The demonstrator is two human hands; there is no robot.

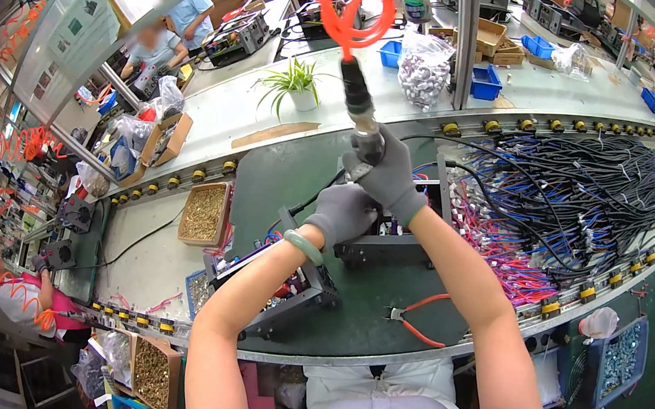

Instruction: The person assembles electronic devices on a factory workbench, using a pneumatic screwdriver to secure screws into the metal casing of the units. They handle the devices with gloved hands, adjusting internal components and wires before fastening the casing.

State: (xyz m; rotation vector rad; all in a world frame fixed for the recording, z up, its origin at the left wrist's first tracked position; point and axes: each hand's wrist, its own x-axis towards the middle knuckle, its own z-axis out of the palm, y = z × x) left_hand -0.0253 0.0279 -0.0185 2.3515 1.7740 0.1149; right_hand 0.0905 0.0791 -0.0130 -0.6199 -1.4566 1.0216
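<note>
Right hand (392,172) grips air driver (355,87) beside left hand (342,217) (its grip hidden, can't tell); dark chassis (388,251) beneath. Likely fastening; next calls for aligning the tip.

The gloves (395,179) are matt cloth, the right-hand chassis (385,250) dull metal, the far hose (347,43) smooth plastic (rather glossy).

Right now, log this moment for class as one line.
Right hand: gripping hose-fed tool | Left hand: over open black case | Pliers: on green mat, handles spread
</note>
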